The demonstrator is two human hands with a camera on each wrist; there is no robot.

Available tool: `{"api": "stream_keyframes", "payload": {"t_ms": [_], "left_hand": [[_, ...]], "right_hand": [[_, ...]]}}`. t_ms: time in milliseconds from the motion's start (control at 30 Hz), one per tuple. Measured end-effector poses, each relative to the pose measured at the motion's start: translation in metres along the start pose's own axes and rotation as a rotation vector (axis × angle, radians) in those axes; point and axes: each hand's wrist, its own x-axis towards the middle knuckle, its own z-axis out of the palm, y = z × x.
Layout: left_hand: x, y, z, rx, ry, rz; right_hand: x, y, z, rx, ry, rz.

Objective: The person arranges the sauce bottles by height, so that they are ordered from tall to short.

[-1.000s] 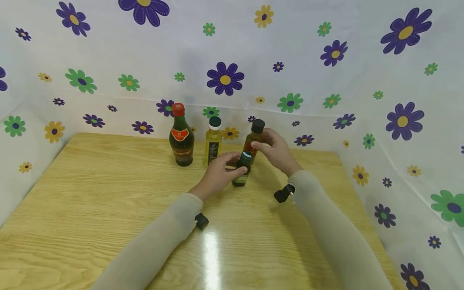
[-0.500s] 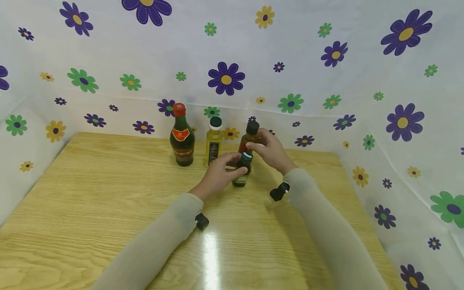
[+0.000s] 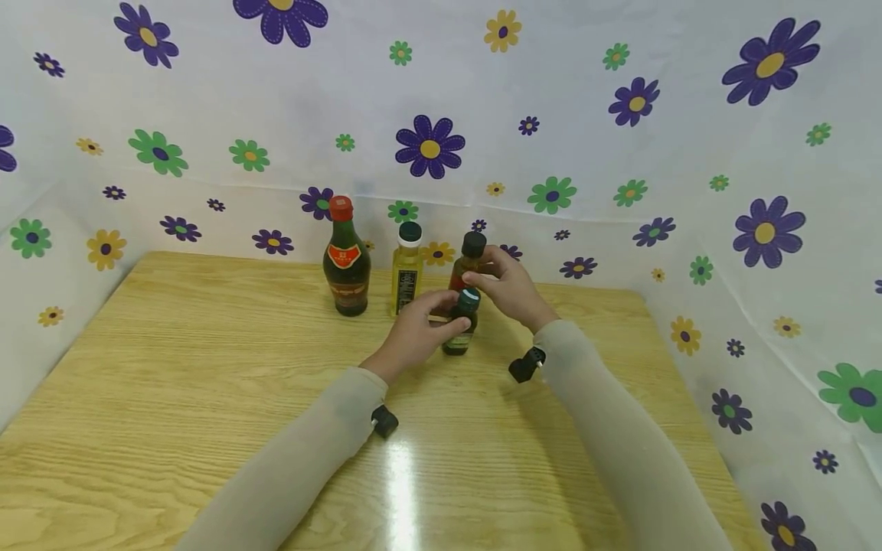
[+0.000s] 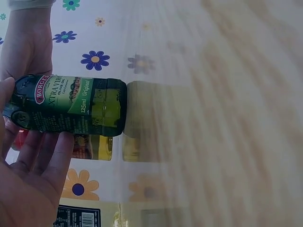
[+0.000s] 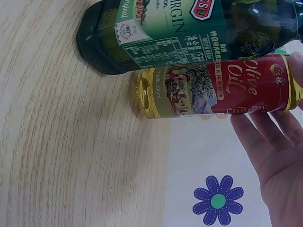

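The left hand (image 3: 413, 333) has its thumb and fingers round the upper part of a small dark-green olive oil bottle (image 4: 71, 106), which stands upright on the bench (image 3: 207, 383). The right hand (image 3: 513, 291) grips a red-labelled olive oil bottle (image 5: 241, 87) near its neck, thumb on one side and fingers on the other. The two hands are near each other, each clamped on its own bottle. The red-labelled bottle is upright just behind the green one, partly hidden by it in the head view; whether its base touches the bench, or its side touches the green bottle, I cannot tell. Over the last second the right hand has carried it leftward, while the left hand and the green bottle have stayed put. The gap between the red-labelled bottle and the yellow oil bottle (image 3: 406, 268) has narrowed as a result, and it now sits almost directly behind the green one. For the work in hand, that seems to mean the red-labelled bottle is being drawn in towards the others, with the left hand apparently steadying the green one. Farther left, untouched, come the yellow oil bottle with its dark cap and then a taller dark bottle (image 3: 347, 275) with a red cap, both upright and a little apart. Behind the bench hangs a white cloth (image 3: 310, 92) printed with purple, green and yellow flowers.
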Motion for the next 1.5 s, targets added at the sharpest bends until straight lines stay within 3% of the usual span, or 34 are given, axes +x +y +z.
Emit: {"api": "stream_keyframes", "payload": {"t_ms": [233, 833, 1500], "left_hand": [[0.0016, -0.0024, 0.0002, -0.002, 0.0, 0.005], [0.0006, -0.0002, -0.0008, -0.059, 0.008, -0.028], [-0.003, -0.0061, -0.0039, -0.109, -0.033, -0.035]], "right_hand": [[-0.001, 0.0016, 0.0018, -0.056, -0.002, 0.022], [-0.0011, -0.0057, 0.0029, -0.047, -0.057, 0.089], [-0.0028, 0.0, 0.0053, -0.025, -0.057, 0.077]]}}
